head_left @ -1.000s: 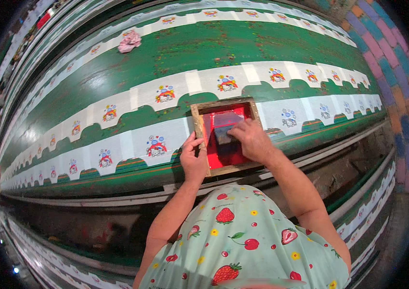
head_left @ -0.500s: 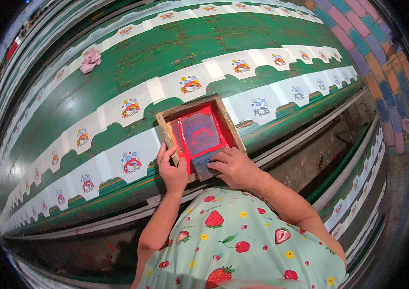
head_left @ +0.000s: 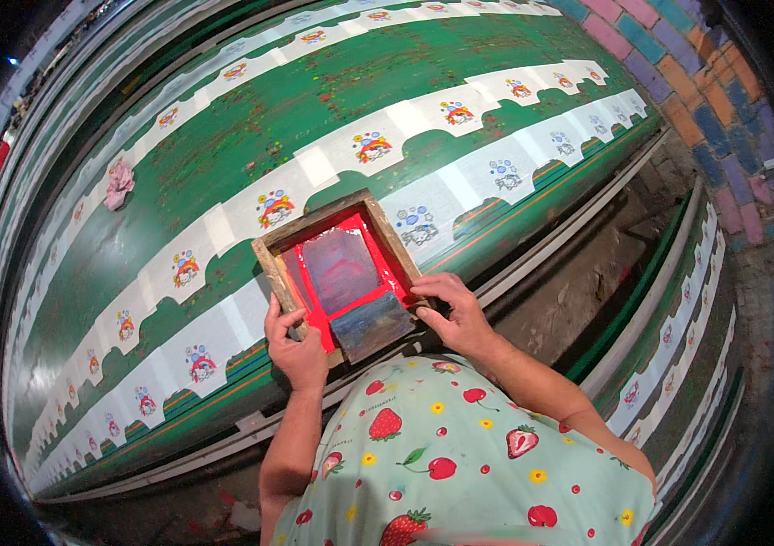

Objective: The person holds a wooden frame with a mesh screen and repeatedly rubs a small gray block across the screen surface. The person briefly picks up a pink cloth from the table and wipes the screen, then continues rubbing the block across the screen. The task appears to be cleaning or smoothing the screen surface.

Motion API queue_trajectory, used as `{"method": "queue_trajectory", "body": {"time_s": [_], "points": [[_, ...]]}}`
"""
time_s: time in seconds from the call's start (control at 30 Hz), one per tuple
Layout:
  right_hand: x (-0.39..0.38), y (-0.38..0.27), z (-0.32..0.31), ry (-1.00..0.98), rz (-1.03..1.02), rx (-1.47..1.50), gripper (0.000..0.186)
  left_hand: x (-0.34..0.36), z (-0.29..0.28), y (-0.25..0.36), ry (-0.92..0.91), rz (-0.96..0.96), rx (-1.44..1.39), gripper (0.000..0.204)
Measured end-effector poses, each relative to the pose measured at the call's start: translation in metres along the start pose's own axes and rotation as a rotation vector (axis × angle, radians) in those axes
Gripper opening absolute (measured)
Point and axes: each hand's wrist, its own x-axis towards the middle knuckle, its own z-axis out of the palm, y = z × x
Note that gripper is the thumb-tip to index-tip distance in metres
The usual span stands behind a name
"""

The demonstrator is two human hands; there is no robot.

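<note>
A wooden screen-printing frame (head_left: 269, 264) lies tilted across the nearest printed strip, its inner edges smeared with wet red ink around a purplish mesh (head_left: 343, 267). My left hand (head_left: 300, 351) is closed around the frame's left side near the close corner. Thumb and fingers of my right hand (head_left: 453, 312) pinch the right side by its near corner. Between the hands, a dark, flat squeegee (head_left: 372, 329) leans on the near edge of the frame, touched by neither hand. The fabric under the frame is hidden.
White scalloped fabric strips (head_left: 414, 173) with small coloured cartoon prints run along the long green table (head_left: 314, 100). A crumpled pink cloth (head_left: 119, 185) lies at the left. Another table with printed strips (head_left: 669, 350) stands to the right, near a coloured brick floor (head_left: 724, 109).
My right hand has let go of the squeegee and taken the frame's right side. My left hand keeps its hold. The whole view has shifted, with the table appearing turned.
</note>
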Motion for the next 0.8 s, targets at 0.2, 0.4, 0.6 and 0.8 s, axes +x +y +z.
{"method": "queue_trajectory", "body": {"time_s": [0.2,0.4,0.6,0.8], "points": [[0.011,0.046,-0.086,0.017,0.019,-0.011,0.038,-0.015,0.101,0.023,-0.014,-0.04,-0.074,0.022],[0.019,0.079,-0.142,-0.022,-0.003,0.009,0.038,-0.026,0.156,0.037,-0.002,-0.058,-0.056,0.022],[0.027,0.095,-0.166,-0.088,-0.05,0.065,0.037,-0.03,0.167,0.04,-0.001,-0.164,-0.116,0.03],[0.032,0.087,-0.166,-0.072,-0.145,-0.028,0.034,-0.03,0.165,0.032,-0.007,-0.204,-0.211,0.035]]}}
